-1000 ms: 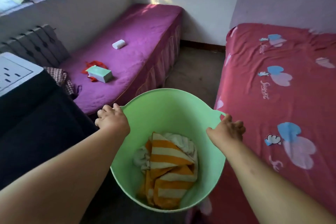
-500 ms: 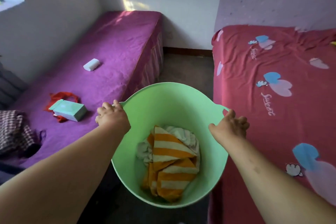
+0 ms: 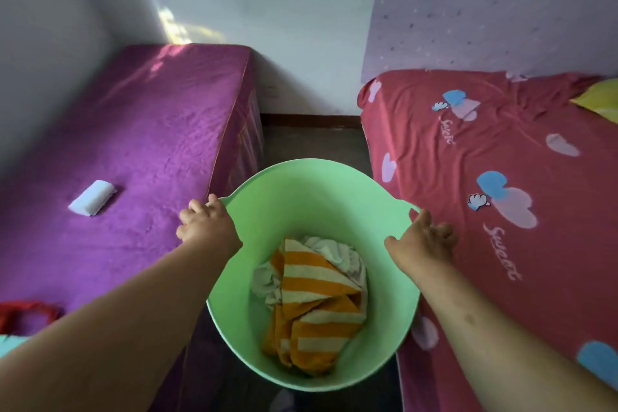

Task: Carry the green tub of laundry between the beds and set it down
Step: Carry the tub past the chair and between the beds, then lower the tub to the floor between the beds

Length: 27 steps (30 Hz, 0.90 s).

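A light green tub (image 3: pixel 317 197) hangs in front of me over the narrow aisle between two beds. Inside it lies laundry: an orange-and-cream striped towel (image 3: pixel 314 304) over pale cloth. My left hand (image 3: pixel 207 227) grips the tub's left handle. My right hand (image 3: pixel 421 241) grips the right handle. The purple bed (image 3: pixel 143 144) runs along the left. On the right is the red bed (image 3: pixel 485 150) with heart prints, its edge touching or close beside the tub's right side. The tub's underside is hidden.
Dark floor (image 3: pixel 311 140) runs ahead between the beds to a white wall with a brown skirting. On the purple bed lie a small white packet (image 3: pixel 92 198) and a red item (image 3: pixel 23 311) at lower left. A yellow pillow (image 3: pixel 602 100) sits at far right.
I have moved forward into the aisle with the tub. The beds have slid past on both sides, the teal box has almost left view, and both hands keep their hold.
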Each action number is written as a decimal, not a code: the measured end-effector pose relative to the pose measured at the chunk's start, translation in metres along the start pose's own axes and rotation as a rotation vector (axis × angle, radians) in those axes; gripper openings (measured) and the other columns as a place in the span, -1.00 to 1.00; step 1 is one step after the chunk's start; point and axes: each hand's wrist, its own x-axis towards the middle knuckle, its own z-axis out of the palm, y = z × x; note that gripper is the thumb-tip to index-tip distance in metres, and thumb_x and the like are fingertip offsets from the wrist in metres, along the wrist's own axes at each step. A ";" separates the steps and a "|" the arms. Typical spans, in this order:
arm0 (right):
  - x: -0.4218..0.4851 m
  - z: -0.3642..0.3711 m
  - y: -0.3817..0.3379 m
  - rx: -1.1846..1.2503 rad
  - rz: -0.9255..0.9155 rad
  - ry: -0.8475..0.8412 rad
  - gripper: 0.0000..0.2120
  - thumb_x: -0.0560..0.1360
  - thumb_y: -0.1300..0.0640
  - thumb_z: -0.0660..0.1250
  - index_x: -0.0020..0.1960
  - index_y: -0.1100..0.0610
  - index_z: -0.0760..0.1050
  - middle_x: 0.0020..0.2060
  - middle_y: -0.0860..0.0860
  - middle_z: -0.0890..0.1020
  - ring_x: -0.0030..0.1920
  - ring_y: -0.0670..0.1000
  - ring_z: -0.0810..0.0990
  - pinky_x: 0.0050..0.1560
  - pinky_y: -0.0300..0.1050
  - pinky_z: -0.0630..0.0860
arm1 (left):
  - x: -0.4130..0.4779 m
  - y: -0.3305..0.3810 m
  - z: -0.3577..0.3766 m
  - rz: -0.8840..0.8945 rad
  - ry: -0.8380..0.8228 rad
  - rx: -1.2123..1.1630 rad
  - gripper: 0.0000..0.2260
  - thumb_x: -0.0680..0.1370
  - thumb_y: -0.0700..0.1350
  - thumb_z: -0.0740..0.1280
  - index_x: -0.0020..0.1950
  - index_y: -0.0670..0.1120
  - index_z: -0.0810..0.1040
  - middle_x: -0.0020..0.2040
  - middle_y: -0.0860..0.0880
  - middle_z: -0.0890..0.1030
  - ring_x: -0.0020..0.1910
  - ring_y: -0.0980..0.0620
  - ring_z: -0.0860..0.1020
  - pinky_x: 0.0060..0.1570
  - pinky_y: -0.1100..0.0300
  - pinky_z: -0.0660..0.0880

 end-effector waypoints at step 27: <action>0.481 -0.004 -0.261 0.054 0.144 -0.122 -0.23 0.36 -0.05 0.38 0.44 0.22 0.18 0.29 0.31 0.37 0.27 0.27 0.32 0.23 0.04 0.32 | 0.474 0.241 -0.153 0.109 -0.047 -0.013 0.03 0.34 0.18 0.50 0.57 -0.09 -0.07 0.39 -0.23 0.18 0.29 -0.22 0.31 0.15 -0.07 0.45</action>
